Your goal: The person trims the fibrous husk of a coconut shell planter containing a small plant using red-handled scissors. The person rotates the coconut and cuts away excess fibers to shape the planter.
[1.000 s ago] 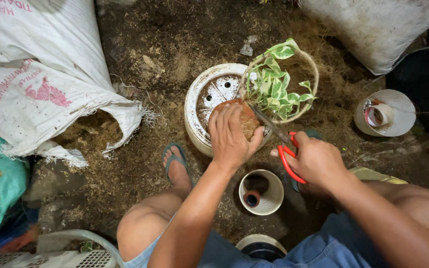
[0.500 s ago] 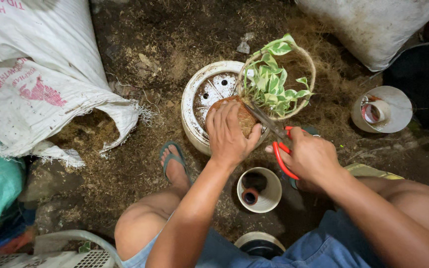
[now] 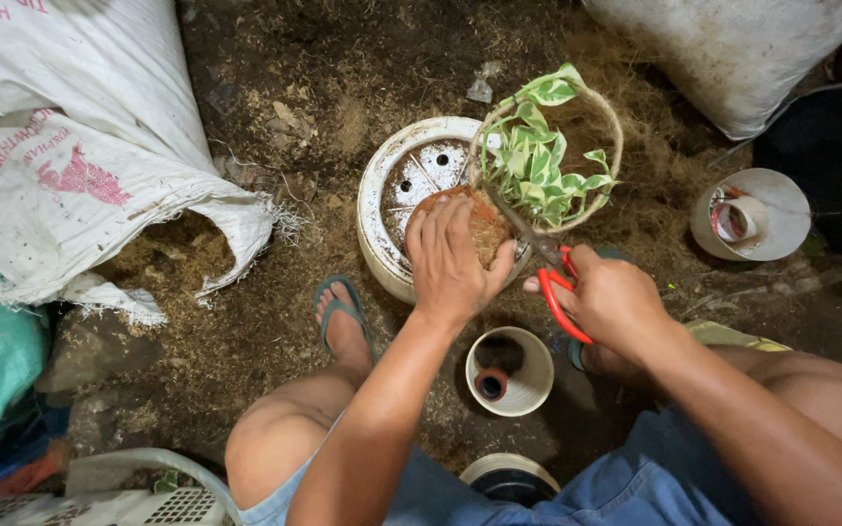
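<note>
The left hand (image 3: 452,261) is cupping a brown fibrous ball (image 3: 487,226), fingers spread and pressing down over its near side, and is holding it on the rim of a white perforated pot (image 3: 382,200) that is sitting on the littered ground (image 3: 275,88). The right hand (image 3: 614,297) is gripping red-handled scissors (image 3: 555,282), fingers curled shut through the loops; the blades are pointing away from the person and up to the left, so their long axis is running diagonally from the right hand toward the ball. The blade tips are lying at the ball's right edge, just under the variegated green plant (image 3: 538,166), whose leaves are rising from the ball and leaning to the right, away from the left hand. Whether the blades are parted or shut is hard to tell, since the leaves and the left thumb are covering that spot. The left hand is the one touching the ball; the right hand is sitting just beside it, lower and to the right. A thin pale hoop (image 3: 617,146) is arching around the plant. A small white cup (image 3: 511,370) is standing between the person's knees, near the sandalled foot (image 3: 343,317), and a white sack (image 3: 80,146) is lying open well to the left.
</note>
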